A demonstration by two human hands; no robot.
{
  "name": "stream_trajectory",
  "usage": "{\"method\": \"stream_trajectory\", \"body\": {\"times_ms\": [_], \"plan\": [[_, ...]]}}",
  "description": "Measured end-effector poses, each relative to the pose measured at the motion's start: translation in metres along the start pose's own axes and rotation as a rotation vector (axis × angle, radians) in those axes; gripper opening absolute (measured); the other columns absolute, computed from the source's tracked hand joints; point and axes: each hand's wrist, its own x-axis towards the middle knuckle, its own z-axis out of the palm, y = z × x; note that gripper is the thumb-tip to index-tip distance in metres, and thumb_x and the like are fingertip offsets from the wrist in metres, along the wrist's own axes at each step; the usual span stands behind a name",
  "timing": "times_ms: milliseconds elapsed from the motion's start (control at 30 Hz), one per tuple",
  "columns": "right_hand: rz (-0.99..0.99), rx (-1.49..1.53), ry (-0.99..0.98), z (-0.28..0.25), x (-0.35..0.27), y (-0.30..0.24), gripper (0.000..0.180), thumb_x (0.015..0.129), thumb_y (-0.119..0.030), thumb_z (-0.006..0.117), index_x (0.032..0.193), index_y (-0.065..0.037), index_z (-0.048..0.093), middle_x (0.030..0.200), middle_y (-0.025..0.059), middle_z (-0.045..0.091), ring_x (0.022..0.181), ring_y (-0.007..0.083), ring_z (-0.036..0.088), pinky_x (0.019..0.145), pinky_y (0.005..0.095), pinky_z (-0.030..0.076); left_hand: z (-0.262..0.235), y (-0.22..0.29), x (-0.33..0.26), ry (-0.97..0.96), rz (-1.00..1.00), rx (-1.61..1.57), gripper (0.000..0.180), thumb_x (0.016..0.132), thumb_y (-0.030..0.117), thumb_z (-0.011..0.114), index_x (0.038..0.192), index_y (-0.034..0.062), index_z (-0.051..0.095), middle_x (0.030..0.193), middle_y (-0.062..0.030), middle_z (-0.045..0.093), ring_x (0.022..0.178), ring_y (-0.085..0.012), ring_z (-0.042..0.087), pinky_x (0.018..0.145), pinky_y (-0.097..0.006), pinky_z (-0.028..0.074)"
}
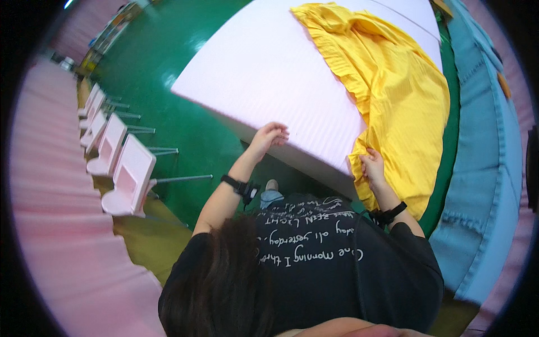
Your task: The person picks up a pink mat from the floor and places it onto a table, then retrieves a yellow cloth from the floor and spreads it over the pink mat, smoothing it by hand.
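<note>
A large yellow cloth (401, 84) with a gathered edge lies crumpled over the right side of a pale, finely striped bed-like platform (252, 67). Part of the cloth hangs down past the platform's near right corner. My right hand (371, 167) is closed on the cloth's edge at that corner, thumb and fingers pinching it. Over the platform's near edge, well left of the cloth, hovers my left hand (272, 137). Its fingers are loosely bent and apart, with nothing visible in them. Each wrist wears a black strap, and the left strap carries a small device.
Several pale pink folding chairs (128, 177) stand in a row at the left, before a pink curtain (62, 224). Blue denim-like fabric (477, 146) covers something long on the right. The floor (168, 50) is green. Shelves (109, 36) with small items stand far left.
</note>
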Motion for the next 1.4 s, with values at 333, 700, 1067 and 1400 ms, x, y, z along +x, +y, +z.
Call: {"method": "stream_trajectory", "body": {"times_ms": [333,700,1067,1400], "plan": [[0.083,0.355,0.252,0.037,-0.056,0.013,0.053,0.081,-0.009,0.055,0.129,0.000,0.034,0.073,0.0042,0.055,0.051,0.0068,0.047,0.041,0.0177,0.036,0.036,0.019,0.180,-0.413,-0.206,0.107,0.024,0.087,0.007,0.042,0.105,-0.0041,0.053,0.096,-0.0153,0.060,0.085,-0.0207,0.061,0.072,-0.031,0.053],[-0.013,0.597,0.691,0.027,-0.202,0.054,0.025,0.086,-0.014,0.051,0.109,-0.004,0.053,0.085,0.0055,0.062,0.064,0.0090,0.056,0.052,0.0198,0.040,0.167,-0.006,0.310,-0.332,-0.542,-0.052,0.024,0.083,0.029,0.059,0.082,0.0099,0.046,0.062,-0.0036,0.047,0.037,-0.0092,0.034,0.031,-0.020,0.024],[-0.096,0.641,0.817,-0.026,-0.238,0.067,0.022,0.088,-0.016,0.049,0.106,-0.004,0.053,0.087,0.0048,0.059,0.069,0.0109,0.054,0.056,0.0222,0.039,0.032,0.027,0.283,-0.127,0.211,-0.298,0.026,0.092,0.018,0.036,0.112,0.0038,0.046,0.108,-0.0133,0.053,0.097,-0.0255,0.054,0.080,-0.041,0.048],[-0.416,-0.664,0.662,-0.070,-0.111,0.044,0.042,0.078,-0.023,0.061,0.115,-0.006,0.051,0.111,0.0095,0.053,0.105,0.0237,0.048,0.089,0.0338,0.039,-0.021,0.064,0.163,0.152,0.276,0.033,0.028,0.093,0.020,0.039,0.109,-0.0023,0.044,0.094,-0.0122,0.057,0.075,-0.0212,0.061,0.059,-0.032,0.053]]}}
